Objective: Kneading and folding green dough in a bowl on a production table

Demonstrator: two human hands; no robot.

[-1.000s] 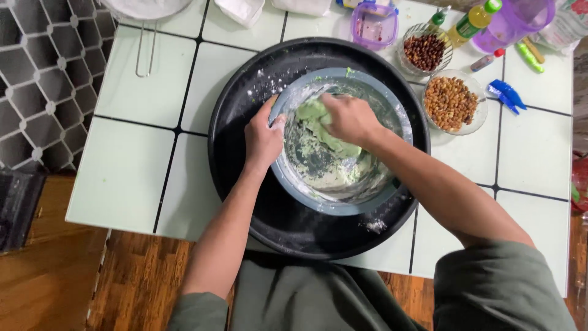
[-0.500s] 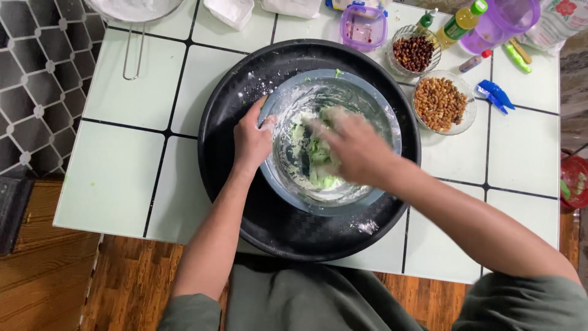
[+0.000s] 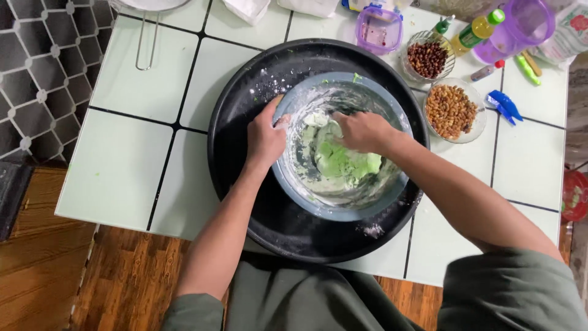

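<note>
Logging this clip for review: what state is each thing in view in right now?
Left hand: gripping the bowl's rim.
Right hand: inside the bowl, pressing on the dough.
Grey bowl: upright, floury, sitting in the black tray.
Green dough: one soft lump in the bowl.
Two glass dishes: filled with nuts or beans.
Purple-lidded container: lid on.

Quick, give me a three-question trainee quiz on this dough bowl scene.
1. True or false: the left hand grips the rim of the grey bowl.
2. What does the right hand press on? A) green dough B) a whisk C) a lid
3. The grey bowl sits inside a round black ____.

Key: 1 true; 2 A; 3 tray.
</note>
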